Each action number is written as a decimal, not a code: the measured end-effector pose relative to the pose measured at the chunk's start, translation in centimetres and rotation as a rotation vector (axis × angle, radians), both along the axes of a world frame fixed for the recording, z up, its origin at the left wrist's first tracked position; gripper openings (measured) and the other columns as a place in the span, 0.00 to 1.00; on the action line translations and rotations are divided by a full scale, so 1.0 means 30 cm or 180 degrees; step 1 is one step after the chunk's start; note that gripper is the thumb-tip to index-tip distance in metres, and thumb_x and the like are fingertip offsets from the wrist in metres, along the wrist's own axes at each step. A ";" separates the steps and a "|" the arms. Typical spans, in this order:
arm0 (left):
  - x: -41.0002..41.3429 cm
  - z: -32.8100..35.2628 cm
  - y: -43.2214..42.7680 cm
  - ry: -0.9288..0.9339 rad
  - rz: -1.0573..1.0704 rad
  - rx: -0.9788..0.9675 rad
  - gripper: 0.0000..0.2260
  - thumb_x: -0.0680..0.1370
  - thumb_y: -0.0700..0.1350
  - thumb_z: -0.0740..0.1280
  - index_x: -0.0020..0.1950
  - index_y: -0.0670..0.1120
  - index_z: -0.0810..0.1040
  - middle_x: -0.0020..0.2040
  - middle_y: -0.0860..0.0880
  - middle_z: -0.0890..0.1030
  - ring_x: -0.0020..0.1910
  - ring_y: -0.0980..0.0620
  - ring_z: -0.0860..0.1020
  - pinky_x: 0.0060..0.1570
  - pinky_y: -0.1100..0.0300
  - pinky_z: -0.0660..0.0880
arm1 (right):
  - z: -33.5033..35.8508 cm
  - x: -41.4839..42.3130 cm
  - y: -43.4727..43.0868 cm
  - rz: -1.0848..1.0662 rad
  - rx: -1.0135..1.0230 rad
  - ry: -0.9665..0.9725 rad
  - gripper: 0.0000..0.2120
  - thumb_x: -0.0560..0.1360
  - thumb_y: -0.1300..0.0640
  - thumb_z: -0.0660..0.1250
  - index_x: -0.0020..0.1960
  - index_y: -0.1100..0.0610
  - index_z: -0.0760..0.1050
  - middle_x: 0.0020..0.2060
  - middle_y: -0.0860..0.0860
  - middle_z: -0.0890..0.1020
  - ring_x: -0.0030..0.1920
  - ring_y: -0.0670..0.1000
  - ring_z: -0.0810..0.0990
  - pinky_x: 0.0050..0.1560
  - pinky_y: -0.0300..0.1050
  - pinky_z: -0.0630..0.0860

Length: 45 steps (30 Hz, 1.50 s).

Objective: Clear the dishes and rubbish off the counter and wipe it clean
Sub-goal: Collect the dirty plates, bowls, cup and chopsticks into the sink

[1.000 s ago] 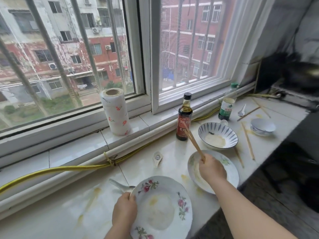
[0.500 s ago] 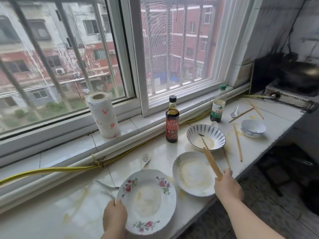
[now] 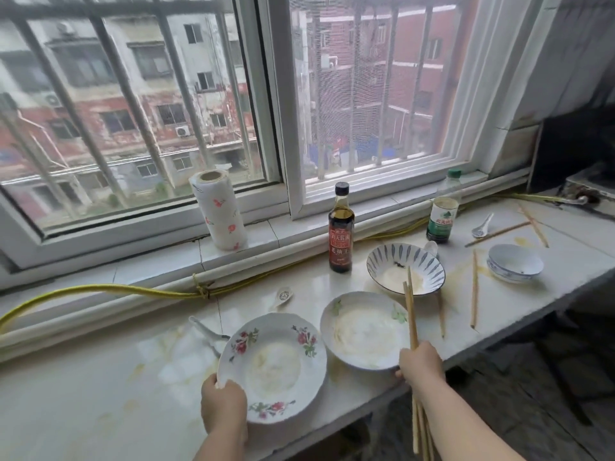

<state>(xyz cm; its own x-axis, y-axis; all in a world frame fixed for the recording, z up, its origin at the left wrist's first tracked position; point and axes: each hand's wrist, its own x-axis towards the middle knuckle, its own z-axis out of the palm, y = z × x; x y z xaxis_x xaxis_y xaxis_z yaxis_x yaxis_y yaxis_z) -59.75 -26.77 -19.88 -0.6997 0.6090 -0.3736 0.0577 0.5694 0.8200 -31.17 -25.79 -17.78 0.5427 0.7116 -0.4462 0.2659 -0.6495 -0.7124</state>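
Item one, the floral plate [image 3: 276, 364]: white with red roses on the rim and a pale film of residue in its well. It sits at the front edge of the counter [image 3: 83, 410], and the left hand [image 3: 223, 407] grips its near-left rim with curled fingers. Item two, the white plate [image 3: 364, 331], just to the right and almost touching the first, is smeared with the same residue. The right hand [image 3: 421, 364] sits at its near-right rim, fingers closed around a pair of chopsticks [image 3: 412, 321] whose tips reach the blue-leaf bowl [image 3: 406, 269]. We cannot tell whether this hand also holds the plate. Further right we list a small blue-and-white bowl [image 3: 514, 262] and four loose chopsticks: two [image 3: 474, 287] [image 3: 441, 314] lie between the bowls and two [image 3: 499, 232] [image 3: 534, 224] are crossed near the back. We count four ceramic spoons: one [image 3: 208, 332] tucked behind the floral plate, one [image 3: 283, 296] behind the gap between the plates, one [image 3: 431, 247] behind the blue-leaf bowl and one [image 3: 481, 227] near the crossed sticks. Along the back stand a dark soy sauce bottle [image 3: 340, 227] and a green-labelled bottle [image 3: 442, 219], with a clear green-capped bottle [image 3: 451, 184] on the sill. A paper towel roll [image 3: 218, 211] printed with flowers stands upright on the sill, and a yellow hose [image 3: 100, 289] runs below it. The counter carries yellowish smears.
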 end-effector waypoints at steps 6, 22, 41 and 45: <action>0.039 0.047 -0.028 -0.0175 0.0105 0.0084 0.22 0.79 0.39 0.58 0.74 0.43 0.64 0.69 0.40 0.71 0.64 0.38 0.71 0.61 0.48 0.69 | 0.051 -0.046 0.038 0.0324 0.0403 0.0208 0.12 0.77 0.62 0.56 0.60 0.57 0.67 0.39 0.55 0.79 0.29 0.50 0.78 0.28 0.44 0.72; -0.039 0.106 -0.060 -0.0559 -0.0245 0.0130 0.23 0.78 0.46 0.63 0.73 0.48 0.66 0.69 0.46 0.73 0.65 0.42 0.73 0.64 0.46 0.72 | 0.050 -0.331 0.056 0.1870 0.0260 -0.0032 0.08 0.76 0.59 0.56 0.52 0.55 0.70 0.45 0.53 0.78 0.45 0.56 0.81 0.41 0.46 0.78; -0.120 0.070 0.022 -0.0133 -0.1266 -0.0054 0.20 0.79 0.44 0.59 0.72 0.49 0.66 0.68 0.46 0.74 0.64 0.43 0.73 0.63 0.48 0.72 | 0.025 -0.391 0.008 0.1687 0.0290 -0.0894 0.10 0.80 0.50 0.56 0.56 0.53 0.71 0.48 0.51 0.80 0.47 0.53 0.78 0.47 0.46 0.76; -0.116 0.072 0.056 0.0073 -0.1194 -0.0064 0.19 0.79 0.43 0.58 0.71 0.48 0.67 0.64 0.45 0.75 0.60 0.42 0.74 0.59 0.50 0.73 | 0.050 -0.364 0.010 0.1378 0.0519 -0.0797 0.08 0.80 0.49 0.56 0.49 0.49 0.72 0.42 0.48 0.79 0.42 0.50 0.77 0.41 0.44 0.74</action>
<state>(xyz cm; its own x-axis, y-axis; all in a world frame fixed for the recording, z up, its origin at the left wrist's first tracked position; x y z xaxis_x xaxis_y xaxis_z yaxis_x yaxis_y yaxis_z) -63.24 -25.11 -17.73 -0.4377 0.8172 -0.3750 0.2835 0.5212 0.8049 -42.09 -25.50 -16.27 0.2592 0.9437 -0.2054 0.6604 -0.3284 -0.6753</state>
